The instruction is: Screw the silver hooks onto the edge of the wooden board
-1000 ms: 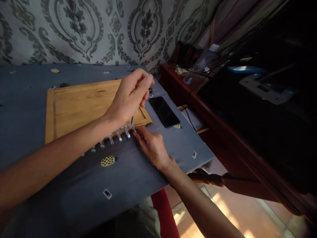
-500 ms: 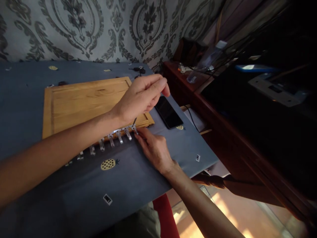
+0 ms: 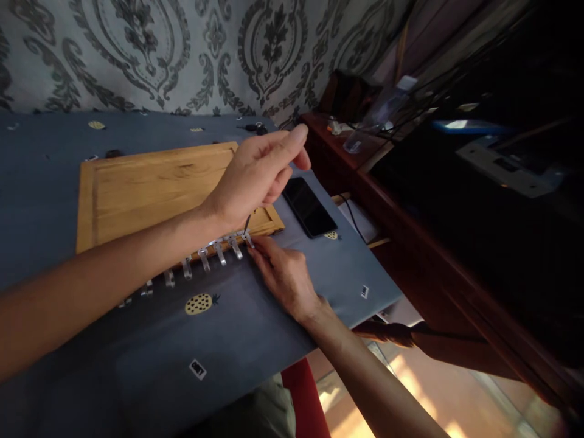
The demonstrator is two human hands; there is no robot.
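Observation:
My left hand [image 3: 255, 173] is closed above the near right corner of a framed wooden panel [image 3: 159, 185]. From beneath it the thin dark shaft of a screwdriver [image 3: 247, 222] points down; the handle is hidden in the fist. The shaft's tip meets the last hook of a rail of clear or silvery hooks [image 3: 219, 252] along the panel's near edge. My right hand [image 3: 285, 274] rests on the cloth, thumb and fingers closed at that end of the hook rail. My left forearm covers part of the panel and rail.
A black phone [image 3: 310, 207] lies right of the panel on the blue tablecloth [image 3: 150, 365]. Keys [image 3: 255, 128] are at the back. A plastic bottle [image 3: 381, 115] stands on the dark red wooden furniture [image 3: 410, 249] at the right. A patterned curtain [image 3: 214, 55] hangs behind.
My left hand has turned a little at the wrist, its thumb now higher and its fingers curled lower. My right hand and the panel stay nearly in place.

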